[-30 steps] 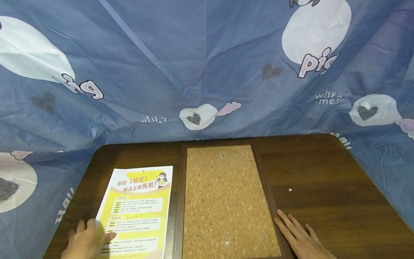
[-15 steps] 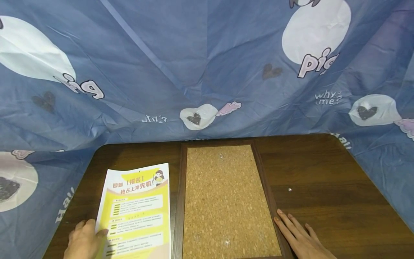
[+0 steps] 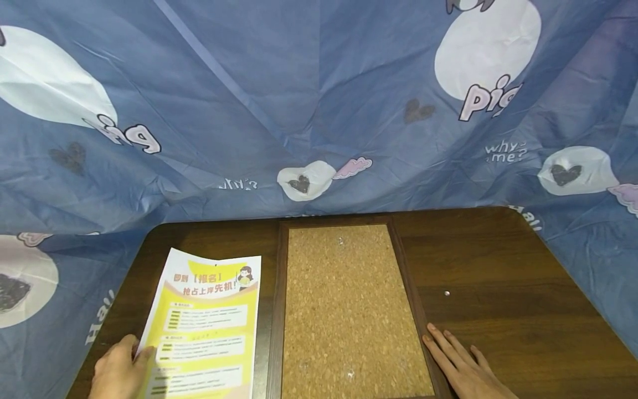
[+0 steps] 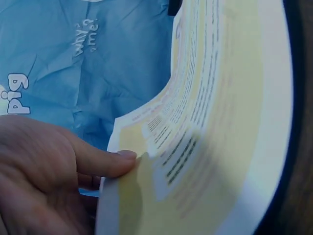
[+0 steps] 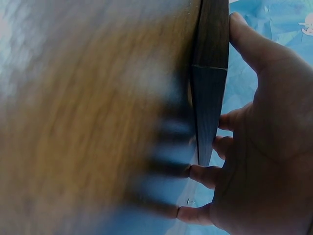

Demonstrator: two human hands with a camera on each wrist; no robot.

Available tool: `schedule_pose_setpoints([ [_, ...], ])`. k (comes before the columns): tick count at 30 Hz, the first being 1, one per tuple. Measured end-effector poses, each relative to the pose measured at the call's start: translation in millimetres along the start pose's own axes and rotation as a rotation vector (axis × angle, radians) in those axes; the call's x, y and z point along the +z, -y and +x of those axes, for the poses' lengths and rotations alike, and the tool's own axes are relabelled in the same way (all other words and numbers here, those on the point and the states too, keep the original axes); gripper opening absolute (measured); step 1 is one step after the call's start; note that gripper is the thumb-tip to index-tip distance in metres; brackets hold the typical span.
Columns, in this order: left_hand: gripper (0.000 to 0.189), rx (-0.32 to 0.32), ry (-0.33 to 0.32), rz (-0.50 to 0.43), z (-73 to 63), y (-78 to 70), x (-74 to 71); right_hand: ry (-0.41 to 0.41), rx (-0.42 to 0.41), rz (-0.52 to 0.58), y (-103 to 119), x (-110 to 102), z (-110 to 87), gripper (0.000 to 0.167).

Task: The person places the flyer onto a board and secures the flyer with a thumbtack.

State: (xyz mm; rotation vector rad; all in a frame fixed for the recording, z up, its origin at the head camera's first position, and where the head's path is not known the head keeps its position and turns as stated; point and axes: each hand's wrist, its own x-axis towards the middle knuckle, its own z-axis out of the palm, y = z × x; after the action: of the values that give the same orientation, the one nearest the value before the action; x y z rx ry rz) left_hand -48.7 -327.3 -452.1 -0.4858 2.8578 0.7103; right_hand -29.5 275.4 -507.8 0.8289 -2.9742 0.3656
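At the lower left of the head view, my left hand [image 3: 118, 370] pinches the left edge of a yellow-and-white printed poster [image 3: 206, 318], thumb on top. In the left wrist view the sheet [image 4: 234, 127] bows upward in a curve, and the thumb [image 4: 115, 164] presses its printed face. To the right of the poster lies a cork board [image 3: 349, 305] with a dark wooden frame. My right hand [image 3: 466, 366] rests with fingers extended along the frame's right side. Its fingertips touch the dark frame edge [image 5: 210, 93] in the right wrist view.
Small clear pieces, possibly pushpins, show on the cork near its top [image 3: 341, 240] and bottom [image 3: 350, 374]. Another small shiny piece [image 3: 446, 293] lies on the brown table [image 3: 503, 260] at the right. Blue patterned cloth [image 3: 249, 111] hangs behind and beside the table.
My left hand has shifted a little left, its thumb now nearer the poster's edge. The poster has moved slightly left, and its top edge now dips in the middle. My right hand stays put.
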Motion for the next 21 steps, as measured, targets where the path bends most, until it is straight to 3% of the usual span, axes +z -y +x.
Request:
schedule_pose_setpoints([
  [12, 0.019, -0.097, -0.19, -0.088, -2.6, -2.2, 1.3, 0.015, 0.022, 0.018, 0.3, 0.6, 0.8, 0.114],
  [21, 0.019, -0.124, -0.26, -0.114, -4.0, -3.2, -1.4, 0.014, 0.027, 0.026, 0.8, 0.1, 0.7, 0.114],
])
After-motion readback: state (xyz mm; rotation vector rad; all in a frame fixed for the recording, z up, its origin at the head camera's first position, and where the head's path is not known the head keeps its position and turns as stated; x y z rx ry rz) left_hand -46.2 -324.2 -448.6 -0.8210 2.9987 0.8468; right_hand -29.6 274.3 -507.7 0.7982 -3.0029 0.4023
